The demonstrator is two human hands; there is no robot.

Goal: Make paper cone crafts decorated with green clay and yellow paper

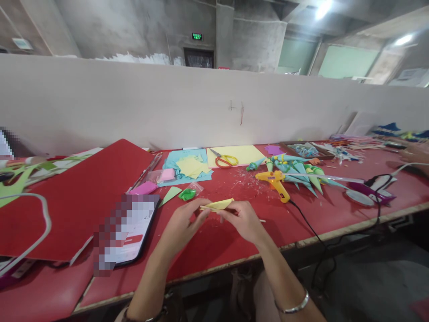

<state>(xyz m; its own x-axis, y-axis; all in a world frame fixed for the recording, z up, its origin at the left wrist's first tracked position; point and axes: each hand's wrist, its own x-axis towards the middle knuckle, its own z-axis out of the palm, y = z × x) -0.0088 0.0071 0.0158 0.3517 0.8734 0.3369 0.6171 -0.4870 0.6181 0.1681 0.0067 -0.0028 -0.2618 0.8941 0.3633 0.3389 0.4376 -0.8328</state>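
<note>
Between my two hands is a piece of yellow paper [219,205], partly folded or rolled. My left hand [187,219] pinches its left end, and my right hand [243,217] grips the right end with thumb and fingers. Just beyond my left hand lies a lump of green clay [187,193] on a clear bag, beside a pale green paper piece [170,195]. A yellow glue gun [275,184] rests to the right of my hands. Behind it is a pile of blue and green paper cones [298,170].
Scissors [224,159] lie on yellow sheets [248,154], near cut paper pieces [192,166] on blue paper. At left are a tablet or phone [134,232] and a large red board [80,197]. The glue gun's black cord [306,223] hangs over the table edge. Another person's hand [417,154] is at far right.
</note>
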